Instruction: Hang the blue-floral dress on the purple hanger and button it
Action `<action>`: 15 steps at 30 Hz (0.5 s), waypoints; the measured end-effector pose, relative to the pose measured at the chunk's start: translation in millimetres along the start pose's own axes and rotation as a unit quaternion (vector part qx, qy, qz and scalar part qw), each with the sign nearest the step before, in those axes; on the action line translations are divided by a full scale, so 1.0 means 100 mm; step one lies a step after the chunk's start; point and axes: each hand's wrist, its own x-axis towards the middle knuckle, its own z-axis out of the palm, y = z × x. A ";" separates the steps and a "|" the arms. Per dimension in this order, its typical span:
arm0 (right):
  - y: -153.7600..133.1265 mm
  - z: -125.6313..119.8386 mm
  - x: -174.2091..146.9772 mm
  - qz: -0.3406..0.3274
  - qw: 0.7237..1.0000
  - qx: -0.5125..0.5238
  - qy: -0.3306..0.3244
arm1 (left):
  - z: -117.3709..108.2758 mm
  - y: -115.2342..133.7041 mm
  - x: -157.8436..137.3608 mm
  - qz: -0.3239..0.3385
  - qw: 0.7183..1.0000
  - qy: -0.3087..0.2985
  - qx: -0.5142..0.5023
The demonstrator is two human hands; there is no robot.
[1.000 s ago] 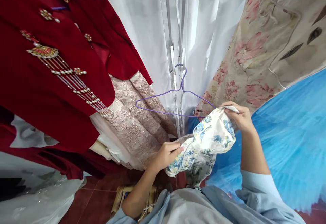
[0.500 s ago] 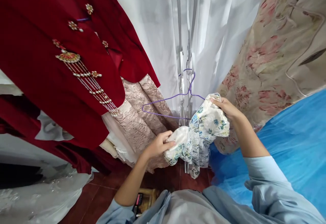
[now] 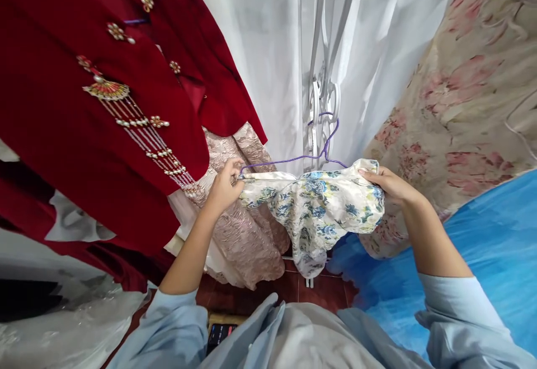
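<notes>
The floral cloth, bunched between the hands half a second ago, is now drawn out flat along the hanger. The left hand has risen to the hanger's left end and pinches the cloth's corner there; the right hand grips the other corner just under the wire's right arm. Between the two grips the cloth sags in a fold, its tail hanging below. Judging by this, the garment is going onto the wire, not yet seated

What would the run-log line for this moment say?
left hand: grips blue-flowered white cloth | right hand: grips cloth | thin purple wire hanger: under cloth
</notes>
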 end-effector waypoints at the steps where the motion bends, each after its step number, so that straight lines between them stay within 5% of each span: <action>1: 0.00 0.00 -0.01 0.001 1.000 0.002 0.000 | -0.01 -0.02 0.02 0.030 1.000 0.002 0.005; 8: -0.04 -0.03 -0.01 0.030 0.999 0.020 0.011 | -0.12 -0.17 0.37 0.236 0.969 -0.060 -0.044; 15: -0.06 0.02 -0.03 0.025 0.999 0.044 0.012 | 0.12 0.47 0.66 0.245 0.962 -0.063 -0.105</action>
